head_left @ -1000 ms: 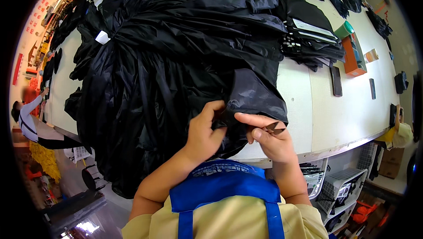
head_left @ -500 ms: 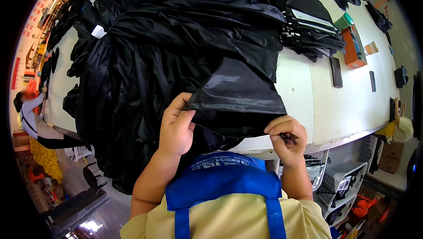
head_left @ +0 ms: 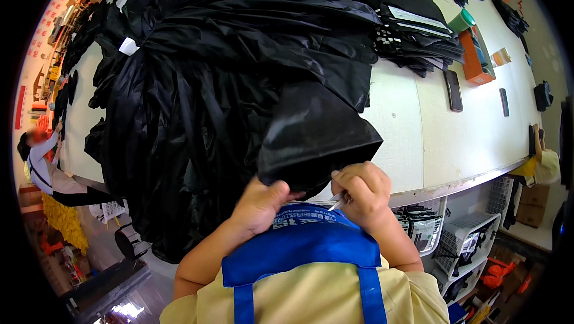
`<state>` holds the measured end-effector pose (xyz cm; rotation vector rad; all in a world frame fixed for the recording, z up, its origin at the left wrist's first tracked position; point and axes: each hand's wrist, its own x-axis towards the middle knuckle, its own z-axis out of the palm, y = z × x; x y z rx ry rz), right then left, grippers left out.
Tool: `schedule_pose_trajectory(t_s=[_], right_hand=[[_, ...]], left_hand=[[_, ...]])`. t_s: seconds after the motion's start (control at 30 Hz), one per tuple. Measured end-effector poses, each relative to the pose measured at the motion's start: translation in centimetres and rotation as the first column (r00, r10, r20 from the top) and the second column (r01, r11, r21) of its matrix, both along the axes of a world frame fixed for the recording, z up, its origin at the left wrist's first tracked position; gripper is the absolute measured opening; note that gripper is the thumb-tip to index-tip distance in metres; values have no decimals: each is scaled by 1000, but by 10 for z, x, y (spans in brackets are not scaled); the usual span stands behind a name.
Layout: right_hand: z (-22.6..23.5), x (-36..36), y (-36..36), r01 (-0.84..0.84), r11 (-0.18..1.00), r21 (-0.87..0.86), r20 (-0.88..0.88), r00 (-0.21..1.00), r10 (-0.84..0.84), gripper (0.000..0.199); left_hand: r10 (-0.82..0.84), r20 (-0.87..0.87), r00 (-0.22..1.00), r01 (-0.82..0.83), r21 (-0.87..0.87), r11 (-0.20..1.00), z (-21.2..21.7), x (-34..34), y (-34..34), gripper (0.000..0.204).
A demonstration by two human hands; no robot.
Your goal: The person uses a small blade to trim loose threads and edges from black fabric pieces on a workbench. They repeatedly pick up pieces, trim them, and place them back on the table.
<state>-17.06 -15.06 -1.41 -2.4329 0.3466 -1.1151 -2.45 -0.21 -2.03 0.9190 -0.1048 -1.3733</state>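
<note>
A black, slightly glossy fabric piece (head_left: 317,122) lies before me with its hemmed open end spread toward my body. My left hand (head_left: 258,205) is closed at the near left of this opening, its thumb and fingers on the cloth edge; it is a little smeared by motion. With thumb and forefinger my right hand (head_left: 363,191) pinches the opening's near right edge. A small pale pointed tool (head_left: 337,199) sticks out from under the right fingers; its kind is unclear. The inside of the opening is dark.
A big heap of black fabric (head_left: 185,85) covers the table's left and middle. Stacked black pieces (head_left: 418,31), a phone (head_left: 454,91) and an orange box (head_left: 476,61) stand right. White baskets (head_left: 463,246) sit below the white table (head_left: 397,127). People (head_left: 42,153) work at the sides.
My left hand has moved down and right along the opening; my right hand has shifted left. The opening is narrower between the hands. The pointed tool now shows below the right fingers.
</note>
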Motion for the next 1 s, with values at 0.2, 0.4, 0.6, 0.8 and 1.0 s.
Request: schedule_pose_trajectory(t_s=[0.2,0.4,0.6,0.8,1.0], right_hand=[[6,6,17,73,964,257,-8,997,-74,29],[19,9,19,38,937,346,-81,997,-11,20],[16,-1,23,-123,943,308,-189,964,187,27],[32,-15,15,-122,612,782,-35,971,238,29],[39,-13,9,-80,854,514,-278,927,253,27]], left_hand=[[-262,-473,841,274,-45,961,-12,-3,3,56],[-244,-303,921,230,-80,970,9,-17,-5,54],[66,-25,998,-63,104,993,6,-17,-7,19],[96,312,945,-99,-6,995,21,-13,-1,30],[78,309,948,-72,-31,997,21,-13,4,49]])
